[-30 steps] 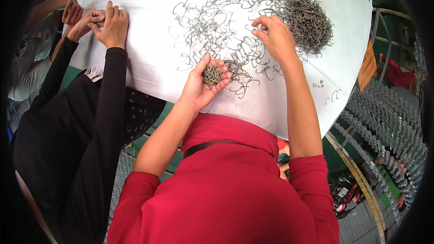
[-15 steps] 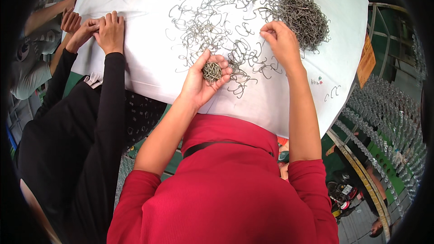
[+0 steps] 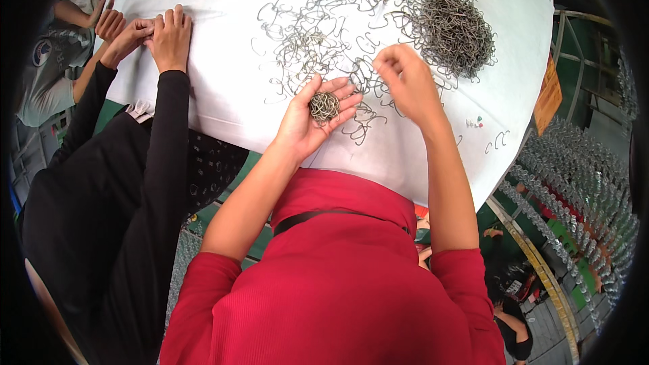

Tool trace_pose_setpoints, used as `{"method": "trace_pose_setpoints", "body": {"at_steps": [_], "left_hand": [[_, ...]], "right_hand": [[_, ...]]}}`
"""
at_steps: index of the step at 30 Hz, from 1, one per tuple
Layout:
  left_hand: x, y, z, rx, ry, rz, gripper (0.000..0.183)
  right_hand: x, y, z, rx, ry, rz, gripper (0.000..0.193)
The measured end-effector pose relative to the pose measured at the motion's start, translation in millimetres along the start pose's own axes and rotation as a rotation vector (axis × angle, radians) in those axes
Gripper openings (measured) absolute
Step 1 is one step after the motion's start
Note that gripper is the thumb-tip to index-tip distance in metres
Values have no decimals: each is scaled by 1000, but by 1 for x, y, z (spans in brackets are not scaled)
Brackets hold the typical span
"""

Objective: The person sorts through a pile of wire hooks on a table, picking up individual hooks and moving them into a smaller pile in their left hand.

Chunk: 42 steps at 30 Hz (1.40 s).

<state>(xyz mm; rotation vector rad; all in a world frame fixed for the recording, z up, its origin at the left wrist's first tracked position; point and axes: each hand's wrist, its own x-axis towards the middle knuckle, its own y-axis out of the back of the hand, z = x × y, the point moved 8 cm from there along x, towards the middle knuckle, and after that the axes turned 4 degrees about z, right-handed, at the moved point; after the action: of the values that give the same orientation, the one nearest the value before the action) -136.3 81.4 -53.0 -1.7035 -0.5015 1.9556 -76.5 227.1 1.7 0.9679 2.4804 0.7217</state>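
A small round clump of metal wire hooks (image 3: pixel 324 107) rests in the upturned palm of my left hand (image 3: pixel 304 122). Its fingers reach out to the right, a little curled around the clump. To the right, my right hand (image 3: pixel 407 84) hovers above loose hooks on the white-covered table (image 3: pixel 223 88), its thumb and fingertips pinched together. Motion smears those fingertips, and whatever they hold is too small to make out. Scattered S- and C-shaped wire hooks (image 3: pixel 307 39) lie beyond my left hand. A dense heap of the same hooks (image 3: pixel 457 32) is past my right hand.
A co-worker in black sleeves has both hands (image 3: pixel 169 40) at the table's left, beside another person's hand (image 3: pixel 110 25). Single hooks (image 3: pixel 501 140) and tiny coloured bits (image 3: pixel 475 122) lie near the right edge. Strands of clear pieces (image 3: pixel 574 176) stand beyond it.
My right hand has moved left and nearer to me, towards my left hand. My left hand has shifted slightly right, its fingers straighter, with the clump still in the palm.
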Motion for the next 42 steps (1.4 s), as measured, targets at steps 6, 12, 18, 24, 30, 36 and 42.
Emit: {"method": "trace_pose_setpoints", "body": {"at_steps": [6, 12, 18, 24, 30, 36, 42], "left_hand": [[7, 1, -5, 24, 9, 8, 39], [13, 13, 3, 9, 7, -107, 30], [10, 13, 7, 31, -1, 18, 35], [10, 4, 6, 31, -18, 37, 40], [12, 4, 6, -46, -15, -42, 34], [10, -1, 4, -121, 48, -270, 29], [7, -2, 2, -33, 4, -63, 27]], "right_hand": [[6, 2, 18, -6, -131, 30, 14], [37, 1, 30, -378, -151, 167, 16], [23, -4, 32, -263, -160, 135, 17], [-1, -4, 12, -6, -199, 158, 16], [-13, -1, -6, -17, -96, 134, 10], [21, 36, 36, -468, 2, 260, 9], [32, 21, 39, -632, 14, 113, 12]]}}
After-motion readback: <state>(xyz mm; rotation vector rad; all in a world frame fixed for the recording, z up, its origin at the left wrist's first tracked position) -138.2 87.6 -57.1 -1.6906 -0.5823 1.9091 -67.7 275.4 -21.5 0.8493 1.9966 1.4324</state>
